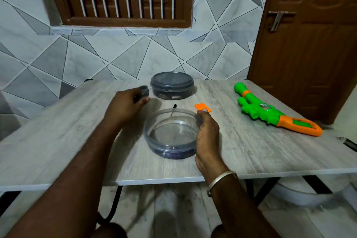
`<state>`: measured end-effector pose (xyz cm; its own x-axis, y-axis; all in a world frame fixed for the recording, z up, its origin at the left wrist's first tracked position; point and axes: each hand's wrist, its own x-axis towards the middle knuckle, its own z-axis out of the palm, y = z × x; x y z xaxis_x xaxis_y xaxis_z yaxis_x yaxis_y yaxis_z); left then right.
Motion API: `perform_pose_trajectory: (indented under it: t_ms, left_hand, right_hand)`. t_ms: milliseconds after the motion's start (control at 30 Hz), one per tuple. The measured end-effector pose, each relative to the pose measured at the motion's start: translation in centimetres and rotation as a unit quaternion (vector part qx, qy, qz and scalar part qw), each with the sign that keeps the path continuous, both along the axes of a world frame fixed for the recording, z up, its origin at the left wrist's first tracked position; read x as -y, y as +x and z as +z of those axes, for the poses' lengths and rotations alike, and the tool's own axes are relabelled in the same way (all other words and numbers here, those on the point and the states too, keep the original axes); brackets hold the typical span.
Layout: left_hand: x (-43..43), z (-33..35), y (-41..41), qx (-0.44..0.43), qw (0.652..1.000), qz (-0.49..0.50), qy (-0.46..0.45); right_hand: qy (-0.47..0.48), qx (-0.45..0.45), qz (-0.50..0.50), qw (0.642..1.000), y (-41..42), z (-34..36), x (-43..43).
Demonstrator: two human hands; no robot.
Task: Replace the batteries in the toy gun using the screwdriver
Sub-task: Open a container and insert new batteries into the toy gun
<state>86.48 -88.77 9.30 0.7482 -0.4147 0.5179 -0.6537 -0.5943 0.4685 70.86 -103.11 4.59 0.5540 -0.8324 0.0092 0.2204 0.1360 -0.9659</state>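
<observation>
A grey wood-grain worktop [241, 141] stands against a tiled wall. At the middle of its far edge sits a round dark grey plastic tub with its lid on [172, 85]. Nearer the front edge, about the middle, stands an open round clear plastic tub [172, 137] with dark bits at its bottom. Just behind its far rim lies a slim metal screwdriver with a black end [173, 110], partly seen through the wall of the tub. A small orange plastic cover [201, 106] lies just beside that rim, to the right. The green and orange plastic toy gun [270, 111] lies flat near the right edge, well apart from both hands.

The right hand [207, 135] grips the right side of the open tub, thumb on the rim. The left hand [127, 106] is curled at a small dark round pot [144, 91]; through the blur I cannot tell whether it grips the pot.
</observation>
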Motion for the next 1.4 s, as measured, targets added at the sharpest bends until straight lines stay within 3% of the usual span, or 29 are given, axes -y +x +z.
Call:
perform_pose_trajectory:
  t_ms: [133,300,500,700,833,967,1067,1200,1400]
  left_hand:
    - [0.2,-0.1,-0.5,-0.089,0.989,0.020,0.114]
    - [0.6,0.6,-1.1,-0.129,0.977,-0.006,0.170]
    - [1.4,3.6,-3.2,-0.032,0.987,-0.081,0.136]
    - [4.2,4.6,-7.1,-0.117,0.923,-0.271,0.246]
    - [5.1,3.5,-7.8,-0.145,0.886,-0.276,0.343]
    - [5.4,3.4,-8.4,-0.165,0.865,-0.248,0.403]
    - [5.7,3.9,-9.1,-0.169,0.861,-0.220,0.427]
    - [5.6,4.0,-9.6,-0.171,0.857,-0.205,0.441]
    - [4.4,4.9,-9.3,-0.187,0.841,-0.178,0.475]
  right_hand:
    - [-0.003,-0.003,-0.003,1.000,-0.2,0.1,0.0]
    - [-0.004,0.003,-0.004,1.000,-0.3,0.3,-0.1]
    - [0.009,0.004,-0.005,1.000,-0.3,0.2,0.0]
    - [0.038,0.046,-0.013,0.998,-1.6,1.4,1.4]
    - [0.028,0.066,-0.055,0.996,-3.4,2.2,4.7]
    - [0.036,0.070,-0.027,0.997,-5.3,2.2,6.1]
    - [-0.017,0.043,0.043,0.998,-5.8,1.5,5.5]
    - [-0.152,-0.070,0.150,0.974,-4.9,0.3,4.0]
    - [-0.243,-0.127,0.106,0.956,-4.8,0.0,2.9]
